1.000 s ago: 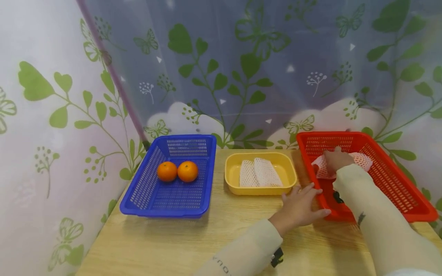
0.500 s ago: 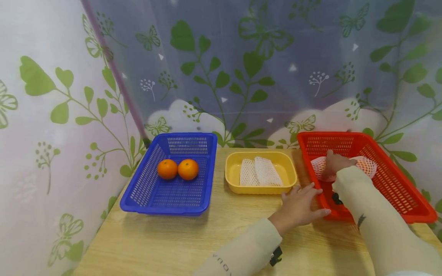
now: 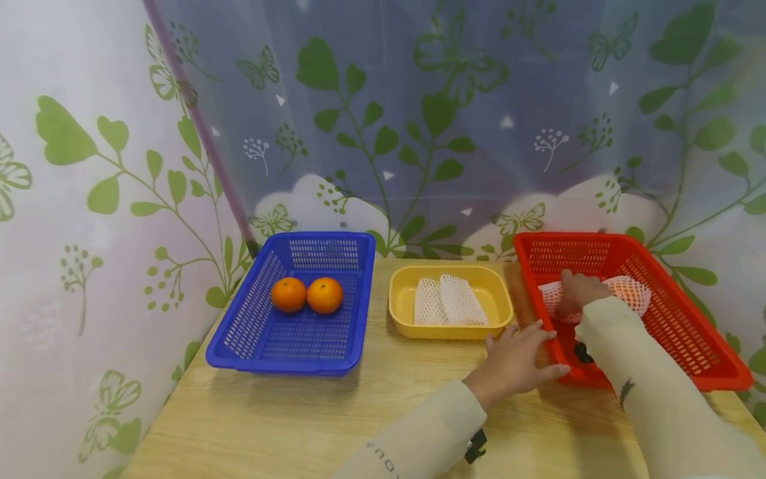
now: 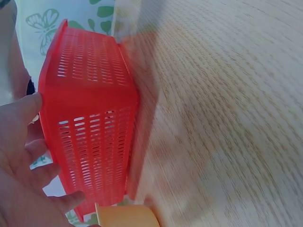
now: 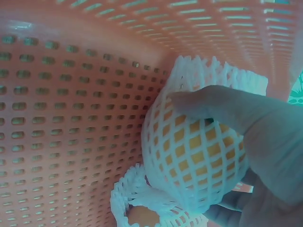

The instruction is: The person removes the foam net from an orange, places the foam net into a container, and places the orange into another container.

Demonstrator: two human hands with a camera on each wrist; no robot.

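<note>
Inside the red basket (image 3: 688, 332), my right hand (image 3: 577, 294) grips an orange in a white foam net sleeve (image 5: 194, 156). The right wrist view has the thumb across the net and fingers below, partly hidden. A second netted orange (image 3: 630, 296) lies to the right of that hand in the head view. My left hand (image 3: 514, 364) rests with spread fingers on the basket's near left rim. In the left wrist view, its fingers (image 4: 45, 174) lie loosely along the red rim, not curled round it.
Left of the red basket stands a yellow tray (image 3: 402, 313) with two flat white foam nets (image 3: 461, 303). Further left, a blue basket (image 3: 299, 356) contains two bare oranges (image 3: 325, 295). All stand on a wooden table (image 3: 287, 426) before a patterned curtain (image 3: 371, 120).
My right hand has shifted slightly left inside the red basket, with its fingers on the netted orange. More of the second netted orange shows. The left hand stays on the rim.
</note>
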